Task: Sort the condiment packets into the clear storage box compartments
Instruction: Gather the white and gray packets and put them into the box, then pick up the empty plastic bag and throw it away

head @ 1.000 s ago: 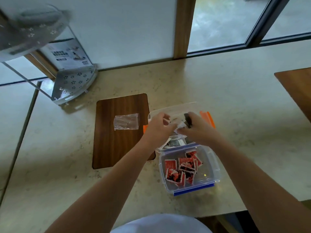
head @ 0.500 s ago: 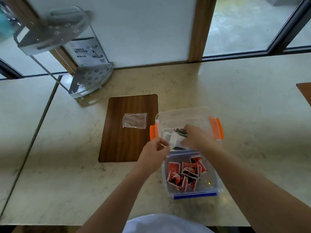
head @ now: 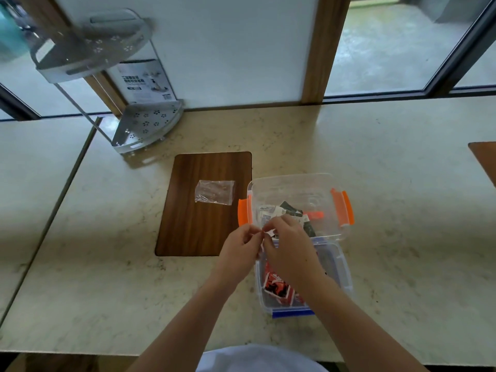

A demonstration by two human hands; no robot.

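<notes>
Two clear boxes stand end to end on the counter. The far one [head: 295,183] has orange latches and holds white-blue packets [head: 267,213] and dark packets [head: 291,210]. In the near one [head: 346,272], which has blue latches, lie several red packets [head: 277,287]. My left hand [head: 240,248] and right hand [head: 291,251] meet over the joint between the boxes. Together their fingertips pinch a small white packet [head: 270,233], mostly hidden by the fingers. My right forearm covers much of the near box.
Left of the boxes a dark wooden board [head: 188,224] carries a crumpled clear plastic bag [head: 214,191]. A metal corner rack [head: 146,124] stands at the back left by the window. Another wooden board [head: 485,159] pokes in at the right edge.
My right hand has drawn back out of the orange-latched box and joined my left hand, and both now pinch the small packet. The view has tilted slightly.
</notes>
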